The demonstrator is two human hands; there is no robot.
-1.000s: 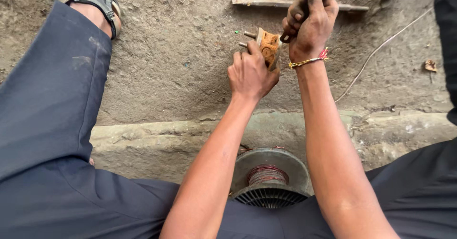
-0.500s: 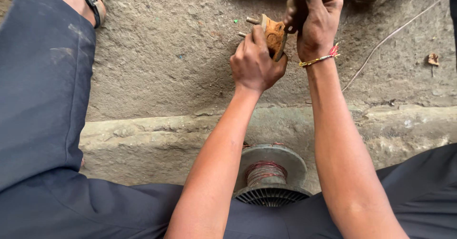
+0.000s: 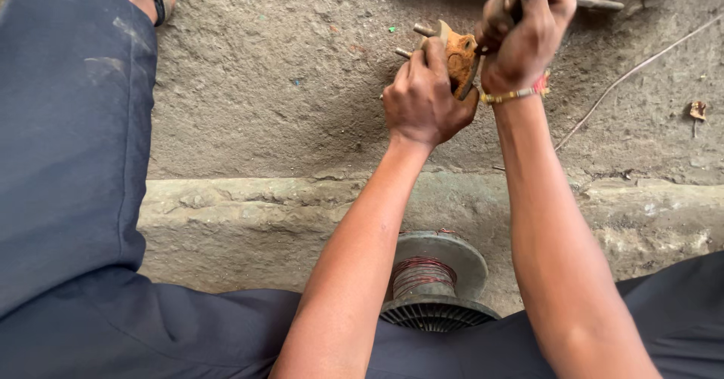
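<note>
Rusty orange metal piece [image 3: 460, 56] gripped by left hand [image 3: 422, 100]

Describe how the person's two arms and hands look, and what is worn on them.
Both forearms are bare, with no sleeves and no gloves. The left hand wears nothing that shows: no ring, watch or band. The right hand has a thin bracelet around the wrist, made of small yellowish beads with a red part at one side. No other markings are visible.

Soft even daylight, faint shadows, sharp focus
</note>
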